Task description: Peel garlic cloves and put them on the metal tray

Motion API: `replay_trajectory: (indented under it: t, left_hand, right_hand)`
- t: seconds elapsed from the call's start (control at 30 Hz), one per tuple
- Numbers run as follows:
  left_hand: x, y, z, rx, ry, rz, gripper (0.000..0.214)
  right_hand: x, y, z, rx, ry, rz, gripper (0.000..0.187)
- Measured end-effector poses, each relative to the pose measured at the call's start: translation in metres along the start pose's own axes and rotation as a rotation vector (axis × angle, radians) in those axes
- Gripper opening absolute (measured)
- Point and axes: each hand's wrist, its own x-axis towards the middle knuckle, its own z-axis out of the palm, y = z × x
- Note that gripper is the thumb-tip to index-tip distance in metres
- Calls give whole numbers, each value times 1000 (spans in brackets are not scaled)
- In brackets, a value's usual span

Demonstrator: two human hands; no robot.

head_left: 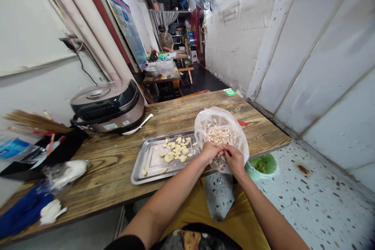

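Observation:
My left hand (212, 151) and my right hand (234, 159) meet over the near side of a clear plastic bag (240, 134). Both are closed, fingertips pinched together; whatever lies between them is too small and covered to make out. Inside the open bag is a heap of unpeeled garlic cloves and loose skins (220, 134). Left of the bag, touching or nearly so, lies a shallow metal tray (137, 170). Several pale peeled garlic cloves (176, 149) are scattered on it, mostly toward its right half.
A rice cooker (108, 105) and a white spoon (137, 125) stand at the wooden table's (102, 168) back left. A red handle (242, 123) shows behind the bag. On the floor at right is a green basin (265, 163) of greens. A person (165, 41) works farther back.

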Motion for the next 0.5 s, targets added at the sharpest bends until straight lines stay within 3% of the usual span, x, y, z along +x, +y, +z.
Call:
replay_trajectory:
  t: [0.5]
  left_hand:
    - [9, -7, 8, 11, 137, -34, 21]
  right_hand:
    - [-6, 4, 7, -138, 3, -73, 22]
